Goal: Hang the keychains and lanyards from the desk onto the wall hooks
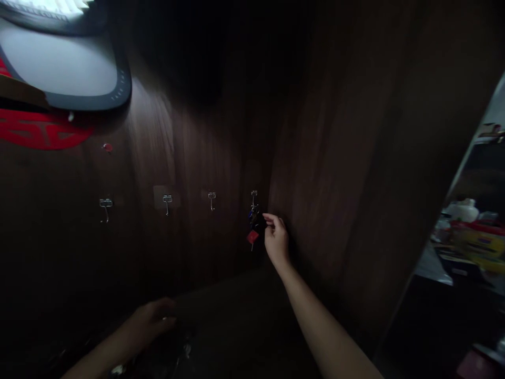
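My right hand is raised beside a bunch of keys with a red diamond-shaped tag. The keys hang from the rightmost metal hook on the dark wood panel. A small gap shows between my fingertips and the keys; those fingers are stretched out, holding nothing visible. Low on the left, my left hand hovers in shadow with thumb and fingers apart. Small shiny metal items lie near it, too dark to name.
More metal hooks line the panel to the left. Above them hang a grey-and-white rounded item and a red item. Beyond the panel's right edge, a yellow-and-red package and a white bottle stand among clutter.
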`<state>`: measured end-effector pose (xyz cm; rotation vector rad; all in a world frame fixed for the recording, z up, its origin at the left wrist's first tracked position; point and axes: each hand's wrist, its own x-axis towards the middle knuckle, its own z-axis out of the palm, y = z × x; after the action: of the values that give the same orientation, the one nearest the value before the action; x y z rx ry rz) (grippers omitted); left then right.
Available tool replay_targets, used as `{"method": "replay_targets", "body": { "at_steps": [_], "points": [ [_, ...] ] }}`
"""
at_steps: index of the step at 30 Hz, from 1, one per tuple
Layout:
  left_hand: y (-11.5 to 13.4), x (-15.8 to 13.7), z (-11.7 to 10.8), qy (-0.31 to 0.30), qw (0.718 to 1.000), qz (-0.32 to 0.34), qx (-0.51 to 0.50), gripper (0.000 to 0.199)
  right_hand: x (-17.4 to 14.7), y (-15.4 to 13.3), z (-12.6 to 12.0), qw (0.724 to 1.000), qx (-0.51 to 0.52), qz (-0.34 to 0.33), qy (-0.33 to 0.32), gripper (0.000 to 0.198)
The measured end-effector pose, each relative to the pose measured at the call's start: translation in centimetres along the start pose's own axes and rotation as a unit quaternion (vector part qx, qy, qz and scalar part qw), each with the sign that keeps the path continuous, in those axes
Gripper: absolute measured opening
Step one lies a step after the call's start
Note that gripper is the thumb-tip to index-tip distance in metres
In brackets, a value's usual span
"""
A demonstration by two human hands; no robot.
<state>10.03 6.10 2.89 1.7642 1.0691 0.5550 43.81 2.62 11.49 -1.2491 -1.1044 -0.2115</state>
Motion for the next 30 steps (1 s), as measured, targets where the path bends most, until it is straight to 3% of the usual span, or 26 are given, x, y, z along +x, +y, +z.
{"method": "replay_targets", "body": {
  "at_steps": [3, 5, 11, 14, 16, 22, 26, 29, 30],
  "points": [
    [3.3, 1.0, -1.3, 0.030, 0.996, 0.070, 0.051, 0.026, 0.9, 1.1, 0.9, 0.999, 0.020, 0.040, -0.001, 0.039],
    [6.2, 1.7, -1.0, 0.023, 0.993, 0.098, 0.057, 0.029, 1.4, 1.7, 1.7, 0.997, 0.041, 0.071, -0.017, 0.040],
    [14.2, 5.9, 4.2, 0.022, 0.972, 0.224, -0.065, 0.046, 1.7, 1.7, 3.1, 0.984, 0.084, 0.125, -0.094, 0.029],
    [17.4, 9.7, 7.0, 0.046, 0.962, 0.252, -0.098, 0.052, 1.6, 1.0, 3.3, 0.980, 0.082, 0.124, -0.130, 0.020],
    [19.1, 12.0, 8.5, 0.065, 0.957, 0.255, -0.120, 0.046, 1.7, 0.7, 3.1, 0.982, 0.071, 0.110, -0.134, 0.020],
    [21.4, 14.7, 11.5, 0.036, 0.951, 0.244, -0.185, 0.021, 1.4, -0.4, 0.7, 0.988, -0.008, 0.054, -0.141, 0.024],
    [21.2, 14.9, 12.2, 0.004, 0.948, 0.212, -0.238, 0.020, 2.6, -2.0, -1.8, 0.983, -0.096, 0.002, -0.158, 0.017],
    [21.0, 15.2, 12.4, -0.006, 0.949, 0.190, -0.253, 0.014, 4.6, -3.3, -2.5, 0.978, -0.176, -0.038, -0.107, 0.030],
    [20.9, 15.3, 12.4, -0.007, 0.950, 0.184, -0.251, 0.013, 5.2, -3.6, -2.5, 0.970, -0.204, -0.059, -0.118, 0.039]
  ]
}}
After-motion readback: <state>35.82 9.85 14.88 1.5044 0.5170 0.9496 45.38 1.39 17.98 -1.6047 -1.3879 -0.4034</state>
